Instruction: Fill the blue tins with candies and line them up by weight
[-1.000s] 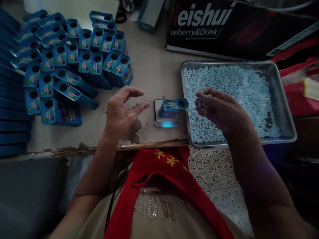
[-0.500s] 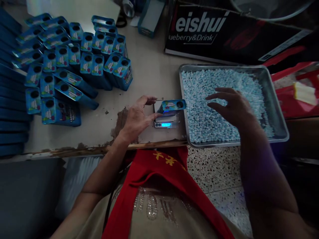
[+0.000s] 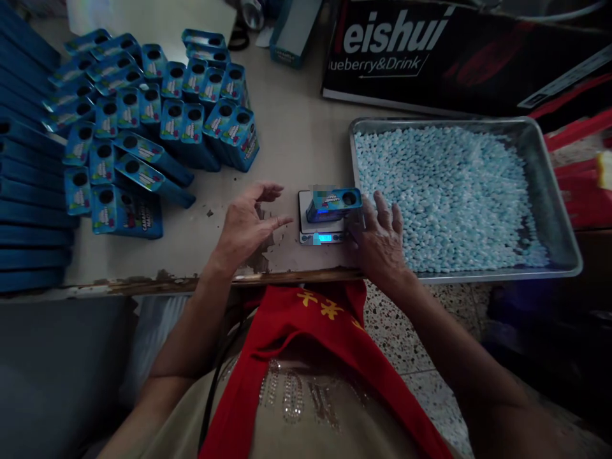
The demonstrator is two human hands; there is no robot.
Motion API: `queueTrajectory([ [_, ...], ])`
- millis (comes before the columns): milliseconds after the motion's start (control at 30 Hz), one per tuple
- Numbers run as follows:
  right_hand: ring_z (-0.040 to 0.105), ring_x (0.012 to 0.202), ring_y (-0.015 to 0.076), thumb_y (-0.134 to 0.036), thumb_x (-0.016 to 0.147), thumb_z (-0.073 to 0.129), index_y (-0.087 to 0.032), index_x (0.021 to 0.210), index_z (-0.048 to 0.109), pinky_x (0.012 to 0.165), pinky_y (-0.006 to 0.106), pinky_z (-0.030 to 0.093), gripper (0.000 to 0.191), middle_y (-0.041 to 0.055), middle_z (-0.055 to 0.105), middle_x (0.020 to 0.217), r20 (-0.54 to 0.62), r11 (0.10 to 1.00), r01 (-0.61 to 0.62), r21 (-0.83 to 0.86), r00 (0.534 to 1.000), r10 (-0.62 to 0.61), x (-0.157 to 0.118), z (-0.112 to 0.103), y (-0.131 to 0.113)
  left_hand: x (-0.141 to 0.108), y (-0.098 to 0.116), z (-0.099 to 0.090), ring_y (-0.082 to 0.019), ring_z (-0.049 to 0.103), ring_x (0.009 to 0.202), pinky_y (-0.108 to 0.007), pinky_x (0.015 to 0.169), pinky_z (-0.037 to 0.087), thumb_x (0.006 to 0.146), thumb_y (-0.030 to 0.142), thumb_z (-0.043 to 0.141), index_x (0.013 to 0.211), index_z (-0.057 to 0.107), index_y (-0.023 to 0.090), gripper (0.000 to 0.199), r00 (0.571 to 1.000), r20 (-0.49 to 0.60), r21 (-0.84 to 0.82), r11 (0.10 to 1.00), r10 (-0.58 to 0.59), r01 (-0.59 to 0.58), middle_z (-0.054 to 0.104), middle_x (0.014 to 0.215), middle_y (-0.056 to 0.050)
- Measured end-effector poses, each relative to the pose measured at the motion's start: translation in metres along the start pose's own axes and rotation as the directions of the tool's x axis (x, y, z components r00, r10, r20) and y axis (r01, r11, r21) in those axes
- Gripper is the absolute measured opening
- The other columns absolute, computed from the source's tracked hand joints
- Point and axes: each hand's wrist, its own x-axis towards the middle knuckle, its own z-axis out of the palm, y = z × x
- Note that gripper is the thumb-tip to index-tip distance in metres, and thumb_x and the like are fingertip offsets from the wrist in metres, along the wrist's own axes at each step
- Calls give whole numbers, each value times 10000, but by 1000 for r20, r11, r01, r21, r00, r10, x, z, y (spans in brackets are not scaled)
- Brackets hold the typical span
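A small digital scale (image 3: 306, 223) with a lit blue display sits near the table's front edge. On it stands a blue tin (image 3: 325, 207) with a dark round hole in its top. To the left of the scale, my left hand (image 3: 251, 223) has its thumb and fingers apart and holds nothing. My right hand (image 3: 380, 239) lies at the near left edge of the metal tray (image 3: 502, 278), its fingers spread beside the tin; the thumb side is dim and partly hidden. Many pale blue candies (image 3: 444, 197) fill the tray.
Several upright blue tins (image 3: 232, 131) cluster on the left of the table (image 3: 287, 140), beside stacked blue tins (image 3: 33, 217) at the far left. A black printed box (image 3: 430, 64) stands behind the tray. An open blue box (image 3: 294, 32) lies at the back.
My left hand has drawn back leftward from the tin and scale. My right hand has come from above the candies to the tray's left edge, beside the scale.
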Motion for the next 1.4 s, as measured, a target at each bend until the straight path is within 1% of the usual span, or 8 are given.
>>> queueTrajectory([
  [333, 401, 1709, 481, -274, 1036, 723, -275, 1104, 803, 1413, 823, 209, 105, 114, 607, 1729, -45, 997, 47, 53, 998, -45, -8, -43, 10, -1, 10, 12, -305, 781, 1288, -461, 1163, 620, 838, 363, 1045, 1426, 747, 243, 670, 998, 61, -33, 999, -11, 13, 823, 1332, -109],
  [500, 585, 1506, 456, -319, 956, 830, -284, 1182, 803, 1273, 754, 466, 230, 158, 682, 1548, -249, 957, -148, 249, 945, 211, -4, -69, 45, 8, 5, 52, -263, 783, 1267, -402, 1138, 625, 823, 357, 1063, 1430, 710, 248, 711, 997, 65, -90, 995, 52, -46, 811, 1379, -90],
  [567, 731, 1211, 360, -399, 941, 865, -299, 1192, 798, 1087, 617, 624, 278, 125, 764, 1292, -187, 815, -203, 542, 917, 353, 2, -63, 45, 14, 7, 70, -244, 802, 1172, -367, 1064, 643, 872, 354, 1025, 1383, 723, 239, 605, 993, 87, -119, 991, 77, -66, 826, 1316, -69],
  [667, 776, 1018, 253, -510, 973, 852, -323, 1213, 778, 977, 466, 670, 313, 55, 795, 1125, 88, 312, -251, 916, 886, 455, 10, -43, 30, 25, 23, 82, -252, 799, 1137, -372, 1049, 646, 972, 280, 911, 1343, 758, 244, 403, 974, 103, -49, 979, 204, -200, 833, 1255, -60],
  [767, 782, 1084, 213, -613, 990, 823, -316, 1184, 772, 1036, 406, 667, 358, 36, 812, 1185, 261, -152, -215, 965, 865, 429, 19, -24, 14, 36, 53, 81, -299, 749, 1298, -506, 1267, 552, 1039, 183, 772, 1348, 796, 297, 331, 882, 180, 155, 873, 436, -463, 820, 1339, -68],
  [833, 772, 1094, 216, -667, 992, 803, -306, 1130, 759, 1017, 397, 677, 388, 33, 814, 1186, 305, -318, -187, 929, 875, 377, 25, -18, 10, 42, 71, 82, -313, 707, 1388, -621, 1402, 403, 1081, 180, 702, 1355, 811, 347, 339, 812, 254, 255, 774, 525, -580, 814, 1374, -50],
  [967, 759, 1060, 213, -648, 1035, 748, -301, 1106, 767, 949, 360, 689, 354, 36, 817, 1163, 375, -484, -189, 854, 869, 323, 38, -18, 11, 52, 78, 89, -317, 710, 1383, -687, 1414, 361, 1108, 185, 662, 1267, 852, 368, 308, 762, 324, 294, 706, 560, -644, 833, 1328, -44],
  [1400, 762, 1014, 228, -486, 1011, 792, -270, 975, 688, 935, 372, 730, 242, 62, 773, 1047, 476, -666, -166, 727, 821, 315, 60, -20, 16, 61, 71, 86, -328, 712, 1314, -594, 1350, 432, 1119, 282, 652, 1361, 824, 389, 315, 837, 125, 333, 772, 532, -541, 820, 1387, -40],
])
